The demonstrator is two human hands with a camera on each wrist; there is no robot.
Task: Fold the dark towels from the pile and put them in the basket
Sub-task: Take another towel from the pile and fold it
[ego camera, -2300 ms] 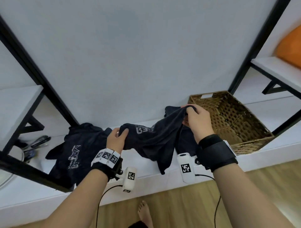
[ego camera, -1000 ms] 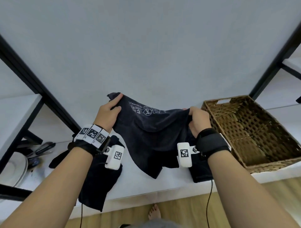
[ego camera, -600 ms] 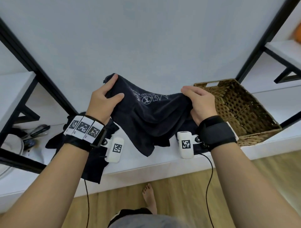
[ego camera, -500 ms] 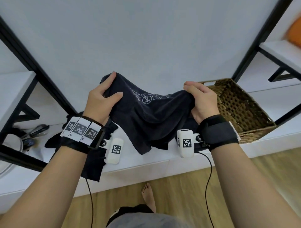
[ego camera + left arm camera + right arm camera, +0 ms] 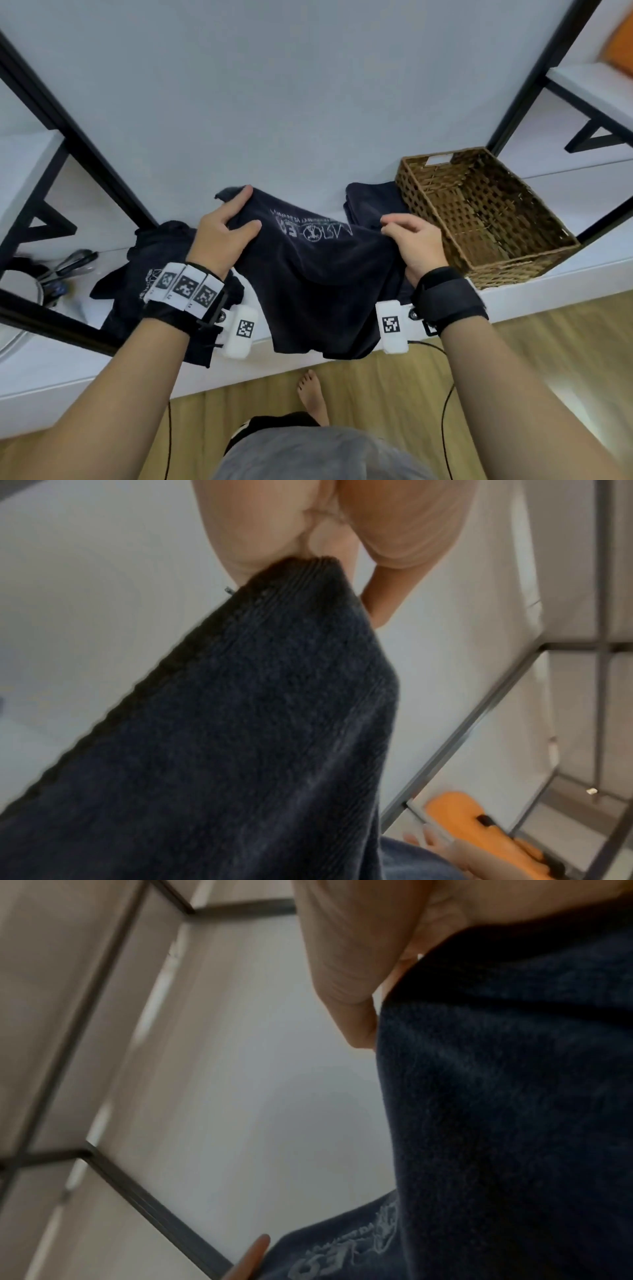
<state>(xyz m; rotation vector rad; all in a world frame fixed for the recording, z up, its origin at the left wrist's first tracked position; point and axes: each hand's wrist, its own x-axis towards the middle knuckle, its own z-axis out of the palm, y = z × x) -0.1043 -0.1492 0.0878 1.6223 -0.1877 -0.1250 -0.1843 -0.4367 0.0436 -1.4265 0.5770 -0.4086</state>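
Holding dark navy terry towel with pale logo (image 5: 318, 270) spread above the white shelf (image 5: 534, 284): left hand (image 5: 222, 236) and right hand (image 5: 416, 241) each pinch a top corner. Soft, light, floppy; grip corners. Woven wicker basket (image 5: 486, 209) sits just right.

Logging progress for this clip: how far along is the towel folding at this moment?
Early. The basket looks empty, though one dark towel lies beside it, seemingly folded. In hand: the left hand and right hand hold a printed towel spread between them, unfolded. Left: the crumpled pile at the left.
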